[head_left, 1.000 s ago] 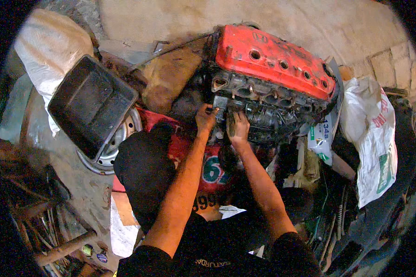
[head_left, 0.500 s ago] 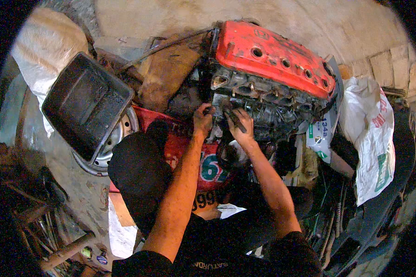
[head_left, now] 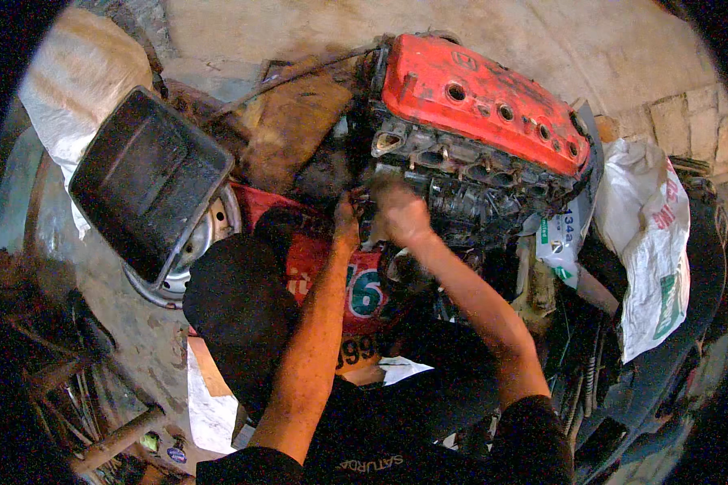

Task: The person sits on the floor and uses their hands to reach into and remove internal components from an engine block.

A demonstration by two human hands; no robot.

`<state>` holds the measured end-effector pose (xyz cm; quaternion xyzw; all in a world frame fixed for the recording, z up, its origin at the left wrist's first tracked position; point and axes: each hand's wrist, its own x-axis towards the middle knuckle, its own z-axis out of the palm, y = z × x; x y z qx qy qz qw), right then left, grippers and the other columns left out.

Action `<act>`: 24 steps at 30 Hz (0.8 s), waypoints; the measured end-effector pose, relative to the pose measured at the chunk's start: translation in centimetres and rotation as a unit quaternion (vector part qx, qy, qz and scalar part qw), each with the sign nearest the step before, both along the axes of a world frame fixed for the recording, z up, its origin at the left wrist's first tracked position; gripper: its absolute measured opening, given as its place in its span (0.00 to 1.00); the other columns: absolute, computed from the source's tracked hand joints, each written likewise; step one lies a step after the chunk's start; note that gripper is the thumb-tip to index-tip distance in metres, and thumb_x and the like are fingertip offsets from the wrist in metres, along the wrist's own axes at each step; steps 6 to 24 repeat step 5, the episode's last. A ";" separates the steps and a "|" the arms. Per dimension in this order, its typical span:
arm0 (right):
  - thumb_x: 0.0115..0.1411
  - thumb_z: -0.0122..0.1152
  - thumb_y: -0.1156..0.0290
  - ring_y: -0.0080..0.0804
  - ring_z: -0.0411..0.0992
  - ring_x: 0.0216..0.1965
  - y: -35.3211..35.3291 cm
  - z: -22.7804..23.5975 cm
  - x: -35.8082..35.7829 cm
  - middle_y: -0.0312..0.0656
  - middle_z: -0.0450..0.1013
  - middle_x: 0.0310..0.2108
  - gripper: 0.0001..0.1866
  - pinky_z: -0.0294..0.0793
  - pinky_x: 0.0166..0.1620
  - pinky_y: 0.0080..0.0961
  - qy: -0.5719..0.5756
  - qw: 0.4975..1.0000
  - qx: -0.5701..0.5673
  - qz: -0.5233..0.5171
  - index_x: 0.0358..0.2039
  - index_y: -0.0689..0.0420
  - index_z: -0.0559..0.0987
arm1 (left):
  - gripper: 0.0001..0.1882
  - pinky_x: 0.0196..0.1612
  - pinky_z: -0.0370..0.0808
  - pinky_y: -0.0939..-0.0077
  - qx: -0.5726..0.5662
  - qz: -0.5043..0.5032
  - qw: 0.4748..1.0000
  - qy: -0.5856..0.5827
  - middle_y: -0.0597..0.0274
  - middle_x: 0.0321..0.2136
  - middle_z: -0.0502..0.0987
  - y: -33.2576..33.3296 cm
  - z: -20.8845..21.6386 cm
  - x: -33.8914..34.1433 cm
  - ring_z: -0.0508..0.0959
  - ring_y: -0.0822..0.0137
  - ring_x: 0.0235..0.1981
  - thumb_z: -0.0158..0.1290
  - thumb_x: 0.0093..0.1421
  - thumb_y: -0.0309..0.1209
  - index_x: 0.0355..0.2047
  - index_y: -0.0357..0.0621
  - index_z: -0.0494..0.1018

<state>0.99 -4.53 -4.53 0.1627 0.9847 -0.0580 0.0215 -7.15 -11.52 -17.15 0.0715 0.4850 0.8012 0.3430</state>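
Observation:
In front of me lies a dirty engine with a red valve cover [head_left: 481,101] on top and a row of ports [head_left: 437,156] along its near side. My left hand [head_left: 346,220] is at the near left corner of the engine, fingers closed around something small and dark that I cannot make out. Close beside it, my right hand [head_left: 404,217] is against the left end of the engine's near side. Motion smears its fingers, so its grip is hidden. Beneath both hands is a red printed sheet [head_left: 362,311].
At the left, a black plastic tub [head_left: 150,182] leans on a steel wheel rim [head_left: 218,217]. A white sack [head_left: 651,234] hangs at the right, beside a smaller printed bag [head_left: 560,242]. A brown board [head_left: 295,121] lies left of the engine. Pipes [head_left: 121,440] lie at the lower left.
My right hand has moved left toward my left hand and is now blurred. My left hand has dropped slightly. The view has shifted a little.

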 end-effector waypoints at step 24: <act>0.31 0.58 0.67 0.44 0.63 0.42 0.3 3.3 0.0 0.44 0.62 0.44 0.27 0.68 0.40 0.28 0.119 0.981 0.152 -0.014 0.38 0.52 0.69 | 0.23 0.46 0.57 0.77 0.020 0.042 0.980 -0.195 0.62 0.33 0.70 -1.3 6.7 1.1 0.67 0.67 0.35 0.28 0.56 0.44 0.37 0.43 0.67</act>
